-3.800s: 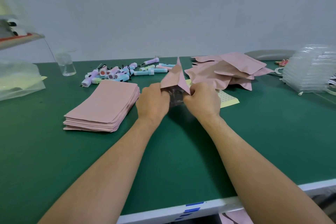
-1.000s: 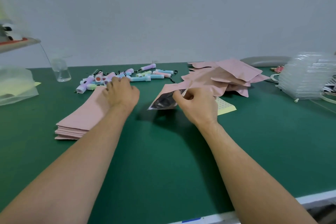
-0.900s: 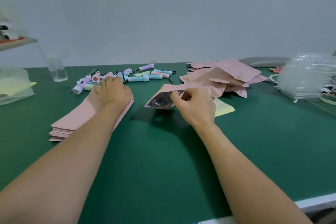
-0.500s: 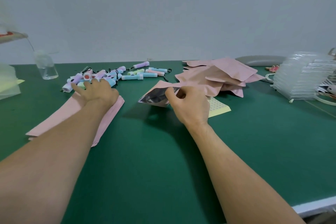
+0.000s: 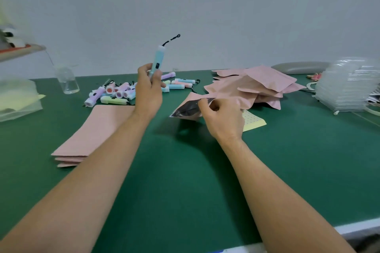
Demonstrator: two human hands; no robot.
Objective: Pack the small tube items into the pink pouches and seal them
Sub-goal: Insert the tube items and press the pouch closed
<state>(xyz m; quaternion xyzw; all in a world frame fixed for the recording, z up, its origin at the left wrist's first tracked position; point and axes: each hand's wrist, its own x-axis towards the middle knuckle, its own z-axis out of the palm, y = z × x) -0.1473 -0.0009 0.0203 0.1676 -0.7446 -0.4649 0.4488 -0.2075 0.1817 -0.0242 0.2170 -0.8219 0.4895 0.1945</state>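
My left hand (image 5: pixel 148 92) grips a light blue tube (image 5: pixel 157 60) with a black cord, lifted upright above the table. My right hand (image 5: pixel 223 116) pinches the mouth of an open pink pouch (image 5: pixel 188 107), whose silver inside shows; the pouch hangs just above the green table (image 5: pixel 185 170). Several loose pastel tubes (image 5: pixel 121 93) lie at the back left. A stack of flat empty pink pouches (image 5: pixel 96 131) sits under my left forearm. A heap of filled pink pouches (image 5: pixel 255 86) lies at the back right.
A clear glass bottle (image 5: pixel 67 82) stands at the back left beside a plastic bag (image 5: pixel 18 98). A yellow dotted sheet (image 5: pixel 254 120) lies by my right hand. A stack of clear plastic trays (image 5: pixel 347 88) stands at the far right. A wall backs the table.
My left hand left the tube pile and rose with the light blue tube in its grip. My right hand kept holding the open pouch in about the same place.
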